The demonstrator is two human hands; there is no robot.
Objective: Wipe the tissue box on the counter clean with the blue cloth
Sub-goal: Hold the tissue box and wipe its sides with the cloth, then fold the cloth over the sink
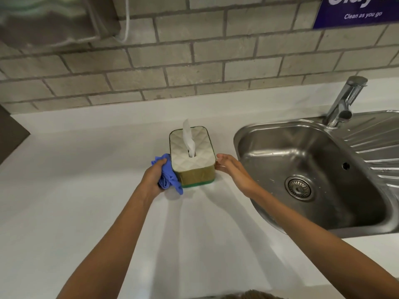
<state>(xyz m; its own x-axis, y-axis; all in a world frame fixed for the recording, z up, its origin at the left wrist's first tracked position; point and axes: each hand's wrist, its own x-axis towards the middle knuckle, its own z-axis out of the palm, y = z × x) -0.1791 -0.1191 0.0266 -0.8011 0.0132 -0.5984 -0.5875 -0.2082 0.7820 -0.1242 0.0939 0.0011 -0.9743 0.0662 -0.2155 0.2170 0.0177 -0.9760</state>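
A tissue box (194,157) with a quilted white top, olive sides and a green base stands on the white counter (86,201), a white tissue sticking up from its slot. My left hand (154,176) grips a bunched blue cloth (167,174) pressed against the box's left side. On the box's right side, my right hand (234,171) has its fingers apart, fingertips at or touching the near right corner.
A stainless steel sink (313,173) with a drain and a draining board lies just right of the box. A chrome tap (345,102) rises behind it. A tiled wall runs along the back, with a blue sign (358,11) at the top right.
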